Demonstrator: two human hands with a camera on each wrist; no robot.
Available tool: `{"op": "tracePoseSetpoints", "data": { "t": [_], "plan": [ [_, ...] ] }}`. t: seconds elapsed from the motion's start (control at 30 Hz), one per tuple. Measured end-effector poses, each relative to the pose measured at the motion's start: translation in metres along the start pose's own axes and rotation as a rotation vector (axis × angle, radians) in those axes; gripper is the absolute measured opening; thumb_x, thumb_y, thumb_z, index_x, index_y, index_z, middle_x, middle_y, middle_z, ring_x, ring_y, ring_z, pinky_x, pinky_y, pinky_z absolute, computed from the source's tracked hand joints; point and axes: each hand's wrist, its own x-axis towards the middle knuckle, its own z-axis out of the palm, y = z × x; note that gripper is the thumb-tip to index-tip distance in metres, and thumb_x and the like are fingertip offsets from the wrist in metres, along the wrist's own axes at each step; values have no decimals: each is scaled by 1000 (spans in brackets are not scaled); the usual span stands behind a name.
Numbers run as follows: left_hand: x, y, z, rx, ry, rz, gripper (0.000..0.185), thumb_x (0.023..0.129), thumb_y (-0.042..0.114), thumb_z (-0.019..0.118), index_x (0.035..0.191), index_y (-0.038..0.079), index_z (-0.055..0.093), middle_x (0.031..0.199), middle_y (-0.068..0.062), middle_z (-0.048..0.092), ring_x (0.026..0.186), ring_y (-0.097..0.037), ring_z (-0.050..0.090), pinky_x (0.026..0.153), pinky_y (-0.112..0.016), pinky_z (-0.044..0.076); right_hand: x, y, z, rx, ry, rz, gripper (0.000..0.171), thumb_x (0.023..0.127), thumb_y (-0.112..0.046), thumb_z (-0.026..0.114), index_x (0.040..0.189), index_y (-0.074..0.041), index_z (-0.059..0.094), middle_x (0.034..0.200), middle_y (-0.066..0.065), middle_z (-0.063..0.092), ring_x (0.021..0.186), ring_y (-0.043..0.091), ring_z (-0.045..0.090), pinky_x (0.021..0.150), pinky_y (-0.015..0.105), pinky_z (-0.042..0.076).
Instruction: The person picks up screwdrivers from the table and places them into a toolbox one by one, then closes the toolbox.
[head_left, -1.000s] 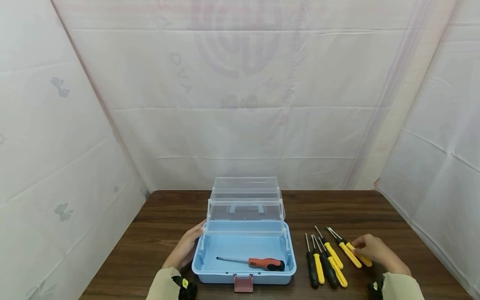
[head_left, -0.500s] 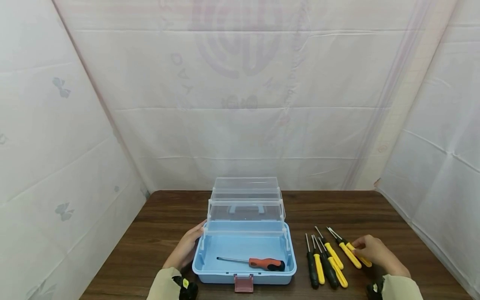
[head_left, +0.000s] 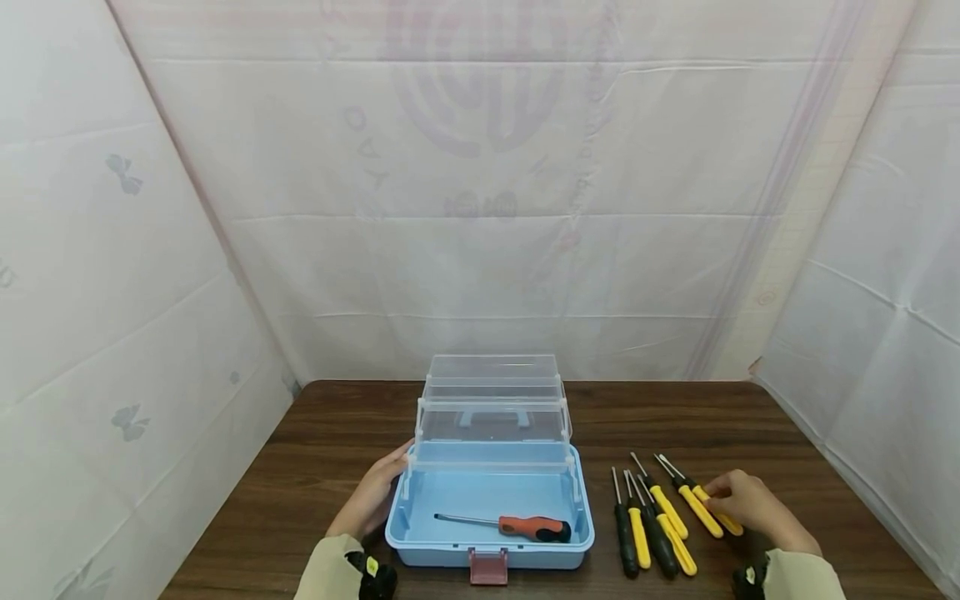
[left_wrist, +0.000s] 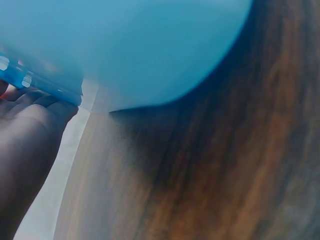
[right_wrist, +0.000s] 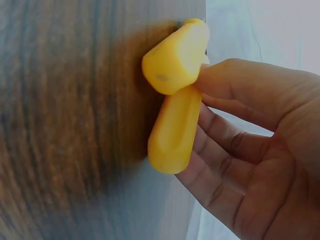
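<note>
A blue toolbox (head_left: 420, 557) with raised clear trays (head_left: 491, 421) stands open at the table's middle. In its base lies a screwdriver (head_left: 531, 527) with an orange and black handle. My left hand (head_left: 372, 493) rests along the toolbox's left side, fingers extended against its wall; in the left wrist view they lie by the rim, partly hidden. To the right, my right hand (head_left: 750, 504) pinches the handle of the rightmost yellow-handled screwdriver (head_left: 726, 518). It lies against another yellow-handled screwdriver (head_left: 699, 510); the right wrist view has both yellow handles (right_wrist: 172, 132) at the fingers.
Between the toolbox and my right hand lie several more screwdrivers, including a black-handled screwdriver (head_left: 626, 537) and a yellow-handled one (head_left: 670, 510). A pink latch (head_left: 488, 567) hangs at the toolbox front. White sheeting (head_left: 480, 250) encloses the back and sides of the dark wooden table (head_left: 300, 467).
</note>
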Motion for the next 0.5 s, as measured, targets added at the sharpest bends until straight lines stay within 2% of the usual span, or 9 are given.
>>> {"op": "tracePoseSetpoints", "data": {
  "t": [0.2,0.5],
  "plan": [
    [1,0,0,3,6,-3,55,104,26,34,153,6,21,158,-24,17,144,-45,19,112,-62,24,0,-1,-1,-7,-6,2,24,87,-9,66,102,9,69,92,12,70,80,21,65,69,41,56],
    [1,0,0,-5,-7,-1,56,103,26,34,153,5,19,158,-24,16,144,-45,19,112,-62,24,-1,-3,-2,-17,33,-40,20,86,-7,66,101,8,70,90,10,70,78,19,64,66,39,54]
  ]
}}
